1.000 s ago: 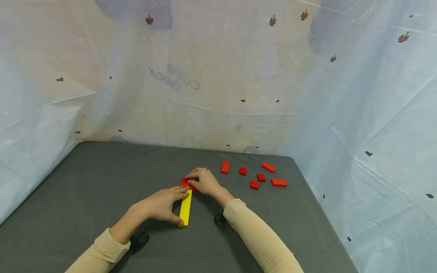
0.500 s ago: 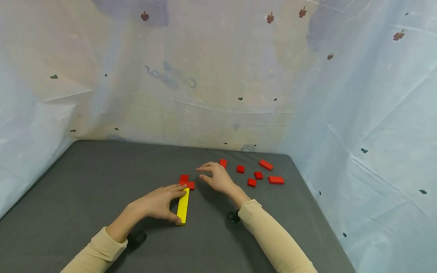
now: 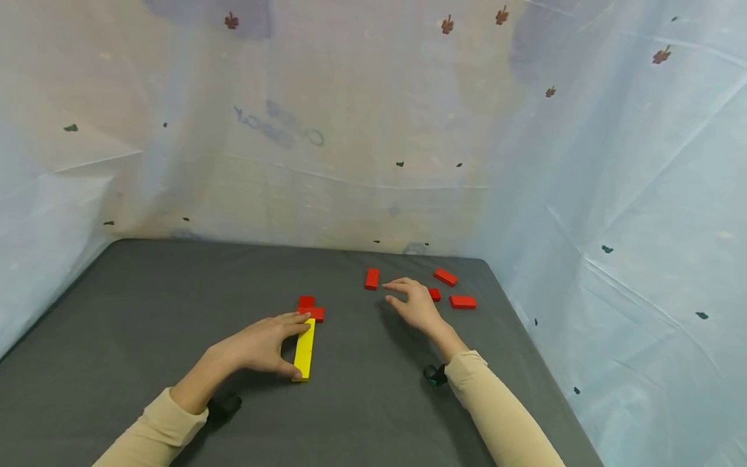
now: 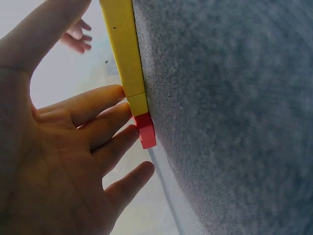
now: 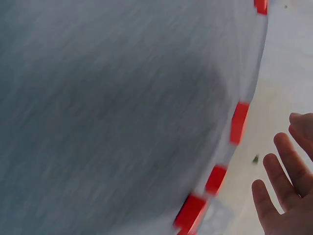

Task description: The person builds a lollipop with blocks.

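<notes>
On the grey surface (image 3: 373,415), the left hand (image 3: 257,344) is spanning a yellow strip (image 3: 304,353), its thumb touching the near end and its straightened fingers touching near the far end; the strip is lying about midway between the left and right edges. Two red blocks (image 3: 318,315) are sitting at its far end. The right hand (image 3: 419,310) is hovering well apart, holding nothing. Beyond it, other red blocks (image 3: 445,277) are lying near the far right corner.
</notes>
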`<state>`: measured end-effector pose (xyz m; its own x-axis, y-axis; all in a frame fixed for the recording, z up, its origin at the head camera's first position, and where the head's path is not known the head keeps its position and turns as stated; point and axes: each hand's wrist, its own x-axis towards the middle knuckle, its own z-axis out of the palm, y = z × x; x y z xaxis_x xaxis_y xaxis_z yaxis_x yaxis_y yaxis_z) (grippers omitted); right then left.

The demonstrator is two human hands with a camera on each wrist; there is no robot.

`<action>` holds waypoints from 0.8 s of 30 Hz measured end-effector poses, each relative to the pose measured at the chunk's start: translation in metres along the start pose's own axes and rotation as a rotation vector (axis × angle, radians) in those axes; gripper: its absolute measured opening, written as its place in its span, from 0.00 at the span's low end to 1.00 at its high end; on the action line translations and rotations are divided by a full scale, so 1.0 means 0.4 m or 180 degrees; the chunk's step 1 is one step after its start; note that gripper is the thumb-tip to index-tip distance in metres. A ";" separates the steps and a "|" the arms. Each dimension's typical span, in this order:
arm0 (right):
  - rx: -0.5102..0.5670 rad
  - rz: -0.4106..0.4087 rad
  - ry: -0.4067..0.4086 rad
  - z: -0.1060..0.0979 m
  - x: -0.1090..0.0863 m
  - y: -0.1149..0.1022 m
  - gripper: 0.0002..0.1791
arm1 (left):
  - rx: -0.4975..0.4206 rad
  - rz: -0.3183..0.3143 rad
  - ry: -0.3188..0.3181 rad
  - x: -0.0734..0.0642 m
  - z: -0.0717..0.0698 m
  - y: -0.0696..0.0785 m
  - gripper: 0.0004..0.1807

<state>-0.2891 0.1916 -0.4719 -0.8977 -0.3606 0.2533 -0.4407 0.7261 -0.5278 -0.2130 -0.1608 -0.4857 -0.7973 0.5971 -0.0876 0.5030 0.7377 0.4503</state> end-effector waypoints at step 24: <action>-0.0577 0.0379 -0.0169 -0.083 -0.093 0.183 0.18 | -0.0045 -0.0044 -0.0064 -0.002 -0.006 0.002 0.55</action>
<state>-0.2883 0.2776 -0.4929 -0.9439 -0.2930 0.1523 -0.3299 0.8571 -0.3957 -0.2128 -0.1615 -0.4831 -0.7972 0.5933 -0.1118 0.4871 0.7414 0.4616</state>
